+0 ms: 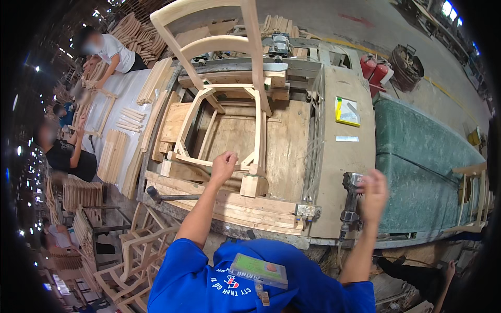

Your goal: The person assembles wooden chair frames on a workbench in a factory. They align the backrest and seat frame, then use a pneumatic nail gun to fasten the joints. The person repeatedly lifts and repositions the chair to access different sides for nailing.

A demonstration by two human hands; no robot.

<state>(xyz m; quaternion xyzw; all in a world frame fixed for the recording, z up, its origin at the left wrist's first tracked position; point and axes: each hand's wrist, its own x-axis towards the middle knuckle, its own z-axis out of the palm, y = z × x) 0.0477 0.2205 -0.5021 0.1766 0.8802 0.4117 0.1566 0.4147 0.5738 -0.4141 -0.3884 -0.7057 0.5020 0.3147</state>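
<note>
Head view, looking down over the worker's blue shirt (219, 284): a pale chair (228, 86) sits in the wooden bed of a bench (284, 141), straight ahead. Its back points away from the worker and the open seat frame lies nearer, so the long axis runs from near to far, the far end leaning a little left. A squared block (254, 186) sits at the seat's near right corner.

The left hand (224, 166) is over the near seat rail, fingers curled into a loose fist; I can't tell whether it grips anything. The right hand (372, 195) is well apart from the chair, just beside the upper end of a metal tool (350, 201). It is blurred from where I stand, so whether those fingers touch the tool is hard to say.

Left of the left forearm, a black-headed mallet (175, 197) lies crosswise on the bench's near beams. Past the tool stands a green box (417, 151); over to the left, a person in white (117, 52) bends to some wooden parts.
</note>
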